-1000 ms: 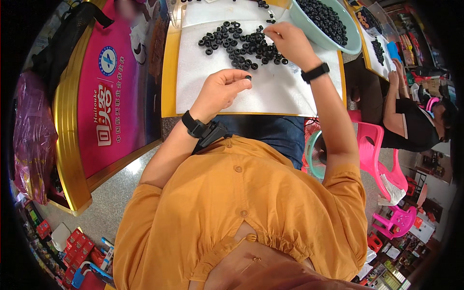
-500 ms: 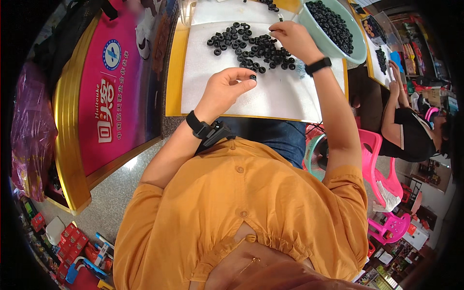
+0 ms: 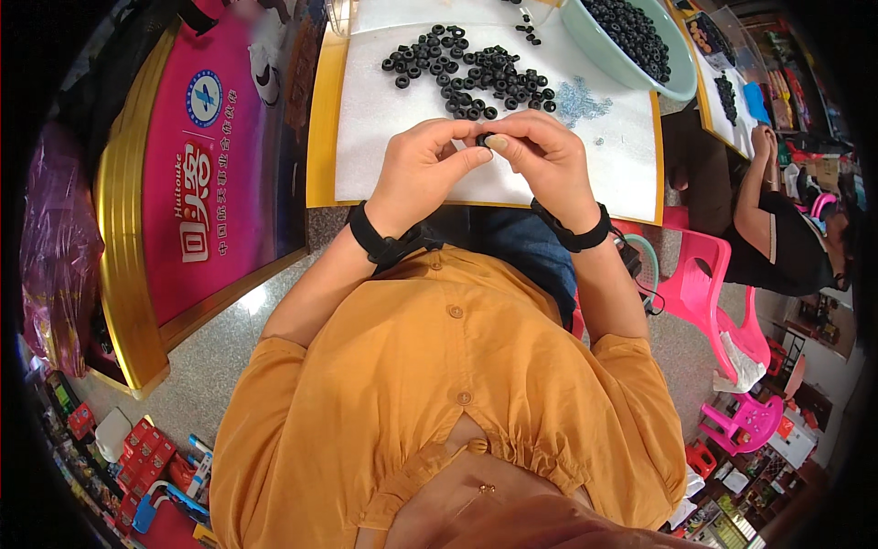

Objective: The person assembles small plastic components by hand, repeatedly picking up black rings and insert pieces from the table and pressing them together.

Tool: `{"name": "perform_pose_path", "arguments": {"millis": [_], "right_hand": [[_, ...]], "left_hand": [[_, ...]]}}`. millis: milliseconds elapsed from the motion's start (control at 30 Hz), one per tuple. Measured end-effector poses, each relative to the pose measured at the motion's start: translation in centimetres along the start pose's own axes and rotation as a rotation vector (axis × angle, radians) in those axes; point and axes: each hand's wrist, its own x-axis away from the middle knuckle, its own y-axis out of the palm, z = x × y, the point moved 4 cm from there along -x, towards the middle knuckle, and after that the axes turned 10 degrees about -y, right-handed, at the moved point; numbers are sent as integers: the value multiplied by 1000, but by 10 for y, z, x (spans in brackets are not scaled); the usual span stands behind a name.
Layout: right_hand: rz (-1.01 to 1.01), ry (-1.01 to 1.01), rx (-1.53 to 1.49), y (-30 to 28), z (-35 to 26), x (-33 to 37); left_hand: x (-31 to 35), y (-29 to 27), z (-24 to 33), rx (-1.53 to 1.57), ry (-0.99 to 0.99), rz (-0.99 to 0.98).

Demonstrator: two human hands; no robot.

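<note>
My left hand [image 3: 425,169] and my right hand [image 3: 549,169] meet over the near part of a white-topped table [image 3: 384,174]. Pinched between their fingertips is a small black ring [image 3: 483,140], mostly covered by the fingers. The right thumb presses against it; whether that hand also holds a smaller piece is hidden. Just beyond the hands, a loose heap of black rings [image 3: 498,73] is spread over the white surface. To the right of the heap lies a scatter of tiny pale-blue clear pieces [image 3: 583,101].
A pale green basin [image 3: 679,87] full of black rings stands at the table's far right. A few more black pieces [image 3: 529,32] lie beyond the heap. On the right are a pink plastic chair [image 3: 690,284] and a person [image 3: 777,242] at another table. A gold-edged pink counter [image 3: 183,210] is at left.
My right hand has come back from the far side of the black heap to meet my left hand at the held ring. The pale-blue pieces its arm covered now show.
</note>
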Motion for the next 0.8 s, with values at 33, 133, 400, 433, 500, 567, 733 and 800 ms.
{"name": "perform_pose_path", "arguments": {"millis": [33,133,400,433,500,567,733,800], "right_hand": [[-1,-48,46,0,-2,1],[9,-91,94,1,-4,6],[-17,391,-478,-2,21,17],[-23,477,-545,1,18,19],[-29,565,-613,2,21,22],[-147,584,-738,4,28,27],[-18,556,-926,12,33,35],[15,548,-983,15,33,36]], "left_hand": [[1,0,3,-31,31,7],[3,2,11,-160,62,9],[9,8,16,-397,364,73],[11,8,18,-441,421,80],[11,8,17,-452,437,79],[12,9,18,-461,455,74],[7,7,19,-283,211,-25],[6,6,17,-299,282,-27]]}}
